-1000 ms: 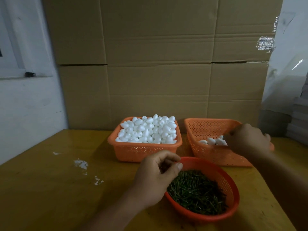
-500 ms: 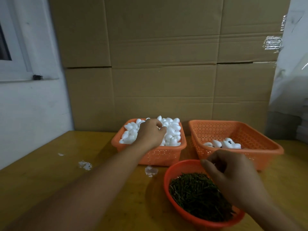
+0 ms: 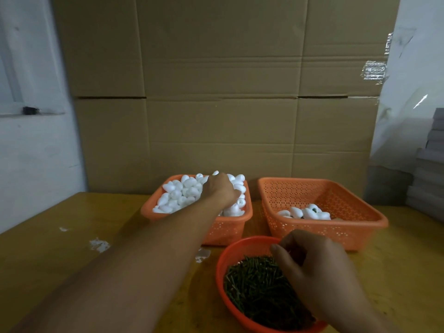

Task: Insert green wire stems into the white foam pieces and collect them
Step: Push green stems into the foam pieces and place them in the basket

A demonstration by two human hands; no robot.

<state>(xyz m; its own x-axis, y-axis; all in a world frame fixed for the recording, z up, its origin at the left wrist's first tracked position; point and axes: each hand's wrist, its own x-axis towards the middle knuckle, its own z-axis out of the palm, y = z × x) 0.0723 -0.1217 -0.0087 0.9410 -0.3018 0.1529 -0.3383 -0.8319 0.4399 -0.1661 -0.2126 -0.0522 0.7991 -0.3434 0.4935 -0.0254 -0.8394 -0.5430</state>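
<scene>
An orange basket [image 3: 228,230] at the back centre is heaped with white foam pieces [image 3: 176,195]. My left hand [image 3: 221,188] reaches into that heap, knuckles up, its fingers curled down round a foam piece. In front, a round red-orange bowl [image 3: 220,260] holds a pile of green wire stems [image 3: 254,287]. Hovering over the bowl's right side, my right hand [image 3: 319,270] pinches thumb and fingertips together on a stem. The second orange basket [image 3: 324,224], to the right, holds several foam pieces with stems [image 3: 308,212].
A wall of cardboard boxes [image 3: 216,116] stands right behind the baskets. White foam scraps [image 3: 98,245] lie on the yellow wooden table [image 3: 60,272] at left, and another scrap [image 3: 203,254] lies beside the bowl. Grey stacked sheets [image 3: 430,179] rise at the far right.
My left hand left the stem bowl and went into the foam heap. My right hand came out of the right basket and dropped over the stems.
</scene>
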